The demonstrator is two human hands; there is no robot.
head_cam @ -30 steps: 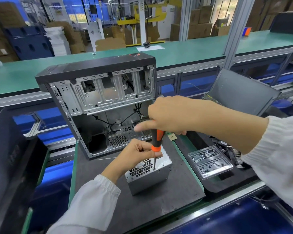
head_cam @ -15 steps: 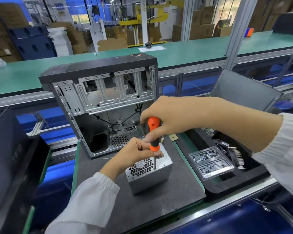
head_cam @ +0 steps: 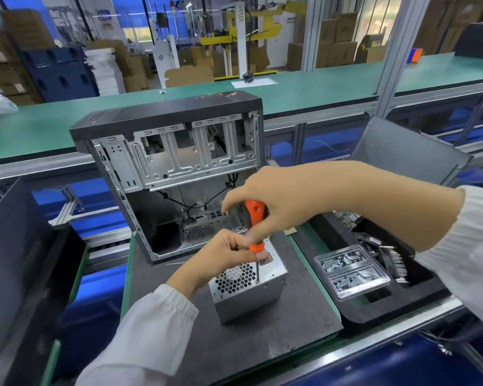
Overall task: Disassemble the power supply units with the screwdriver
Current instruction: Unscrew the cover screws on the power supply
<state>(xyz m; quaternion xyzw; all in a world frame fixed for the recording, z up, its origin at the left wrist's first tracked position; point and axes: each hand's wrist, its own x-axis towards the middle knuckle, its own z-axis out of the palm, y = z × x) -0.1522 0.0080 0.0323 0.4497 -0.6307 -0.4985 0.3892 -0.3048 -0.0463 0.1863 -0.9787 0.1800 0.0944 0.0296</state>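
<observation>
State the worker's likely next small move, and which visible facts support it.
Probably another turn of the screwdriver: its tip sits at a corner of the power supply unit, the right hand grips the handle, and the left hand steadies the shaft.

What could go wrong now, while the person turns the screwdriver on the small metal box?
1. The screwdriver tip sits on a screw at the top edge of the power supply unit; it may slip off and damage the screw head.
2. The left hand pinches the shaft just above the tip, so a slip could hurt those fingers.
3. The unit stands loose on the dark mat; pressure from the right hand might tip or shift it.
</observation>
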